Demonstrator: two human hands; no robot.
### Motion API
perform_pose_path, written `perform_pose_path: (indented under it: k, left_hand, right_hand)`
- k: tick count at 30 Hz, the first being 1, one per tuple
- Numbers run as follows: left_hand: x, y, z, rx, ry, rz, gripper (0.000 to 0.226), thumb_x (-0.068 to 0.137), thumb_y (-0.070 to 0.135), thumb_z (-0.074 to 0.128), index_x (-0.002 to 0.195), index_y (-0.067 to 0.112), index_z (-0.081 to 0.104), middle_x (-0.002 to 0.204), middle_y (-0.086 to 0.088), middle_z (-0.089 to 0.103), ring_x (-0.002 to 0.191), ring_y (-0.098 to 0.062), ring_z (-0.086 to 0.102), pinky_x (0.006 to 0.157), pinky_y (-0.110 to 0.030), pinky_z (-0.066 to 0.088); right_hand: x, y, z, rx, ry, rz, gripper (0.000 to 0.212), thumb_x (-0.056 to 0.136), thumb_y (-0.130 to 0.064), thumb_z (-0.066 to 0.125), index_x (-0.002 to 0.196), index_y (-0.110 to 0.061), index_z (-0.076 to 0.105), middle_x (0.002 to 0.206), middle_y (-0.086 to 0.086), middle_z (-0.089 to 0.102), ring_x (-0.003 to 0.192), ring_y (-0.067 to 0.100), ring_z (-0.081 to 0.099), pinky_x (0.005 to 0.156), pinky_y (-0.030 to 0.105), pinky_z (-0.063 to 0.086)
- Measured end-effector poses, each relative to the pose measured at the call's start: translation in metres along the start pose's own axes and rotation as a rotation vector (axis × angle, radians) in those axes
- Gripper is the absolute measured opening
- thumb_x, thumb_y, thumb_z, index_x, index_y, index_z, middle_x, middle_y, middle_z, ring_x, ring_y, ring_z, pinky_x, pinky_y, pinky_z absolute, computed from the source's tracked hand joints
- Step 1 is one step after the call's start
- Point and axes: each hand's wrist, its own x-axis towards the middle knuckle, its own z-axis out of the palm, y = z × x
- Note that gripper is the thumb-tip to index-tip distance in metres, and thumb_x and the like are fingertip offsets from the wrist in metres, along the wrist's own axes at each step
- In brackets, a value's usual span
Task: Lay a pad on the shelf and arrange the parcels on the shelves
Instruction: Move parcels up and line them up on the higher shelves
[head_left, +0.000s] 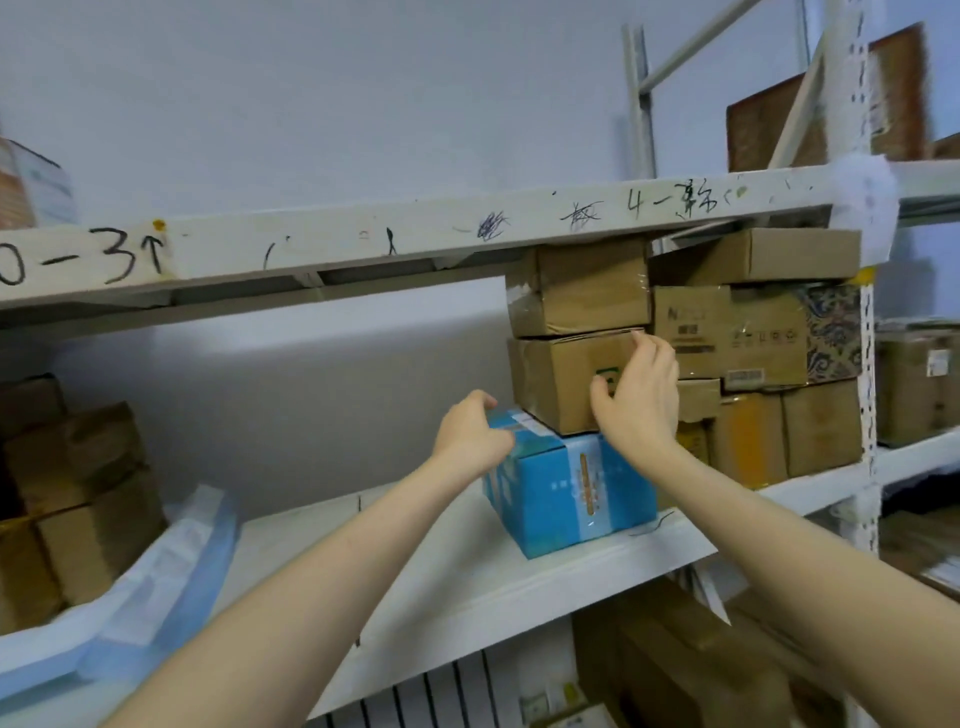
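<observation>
Item: column of three parcels, middle shelf (467, 571), right of centre, hard against a neighbouring stack of cartons (753, 332).

- Bottom: blue carton (566, 488), printed and glossy, turned a little askew, one corner reaching the shelf's front lip. Left hand (470, 434) holds it at the top left edge, fingers curled over.
- Middle: brown carton (550, 379), plain corrugated, sitting on the blue one and overhanging it at the rear. Right hand (641, 395) grasps its right front corner, fingertips hooked at the top edge, thumb pressed on the front face.
- Top: taped carton (582, 291), wrapped in clear tape, nearly reaching the upper shelf beam (363, 239).

Handling, by my reckoning: stiff walls, sound corners, likely light to moderate weight. The glossy blue print and the tape look slick, so take hold at edges and corners, not flat faces. The column is tall and unevenly stacked; nudging the middle parcel could shift the one above it, so a steadying hand low down seems wise.

Pad (171, 571): soft, blue-and-white, lying rumpled at the shelf's left end, partly beneath the left cartons (78, 493), well apart from the column.
</observation>
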Motion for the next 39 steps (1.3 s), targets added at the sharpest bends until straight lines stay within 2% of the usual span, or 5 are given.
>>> perform_pose_path:
  k: [12,18,23,31,39]
  left_hand:
    - [0.074,0.071,-0.007,-0.332,0.032,-0.056,0.074,0.085,0.020,0.067,0.147,0.013,0.028,0.145,-0.010,0.040,0.129,-0.028,0.044,0.105,-0.041,0.041]
    - [0.092,0.084,0.001,-0.555,-0.049,-0.064,0.078,0.086,0.017,0.066,0.149,0.020,0.020,0.154,-0.006,0.029,0.138,-0.028,0.032,0.109,-0.043,0.031]
    - [0.094,0.072,0.001,-0.749,0.008,-0.143,0.074,0.083,0.014,0.066,0.144,0.023,0.024,0.148,-0.006,0.036,0.129,-0.026,0.041,0.098,-0.042,0.040]
    - [0.066,0.037,-0.027,-0.945,0.353,-0.263,0.035,0.083,0.011,0.058,0.112,0.014,0.038,0.105,-0.006,0.047,0.078,-0.013,0.047,0.073,-0.036,0.047]
    - [0.040,-0.011,-0.071,-0.690,0.689,-0.201,0.024,0.079,0.017,0.059,0.096,0.013,0.043,0.106,-0.010,0.055,0.086,-0.025,0.054,0.064,-0.030,0.040]
  right_hand:
    - [0.107,-0.008,-0.012,0.040,-0.024,0.036,0.068,0.094,-0.035,0.050,0.149,-0.006,0.021,0.153,0.013,0.029,0.141,0.030,0.023,0.112,0.046,0.027]
    - [0.123,-0.014,-0.009,-0.017,-0.073,0.033,0.059,0.093,-0.040,0.048,0.139,-0.004,0.039,0.138,0.017,0.048,0.133,0.033,0.035,0.113,0.048,0.024]
    - [0.118,-0.026,-0.005,0.025,-0.044,-0.093,0.052,0.092,-0.032,0.053,0.135,-0.005,0.044,0.134,0.014,0.052,0.130,0.031,0.041,0.115,0.049,0.021]
    - [0.088,-0.075,0.012,0.472,-0.249,-0.224,0.036,0.087,-0.020,0.060,0.117,-0.008,0.044,0.112,0.010,0.059,0.105,0.026,0.057,0.083,0.035,0.046]
    - [0.044,-0.105,0.026,0.042,-0.474,-0.629,0.110,0.066,-0.041,0.074,0.149,-0.027,0.003,0.152,0.005,0.017,0.127,0.031,0.042,0.094,0.041,0.046]
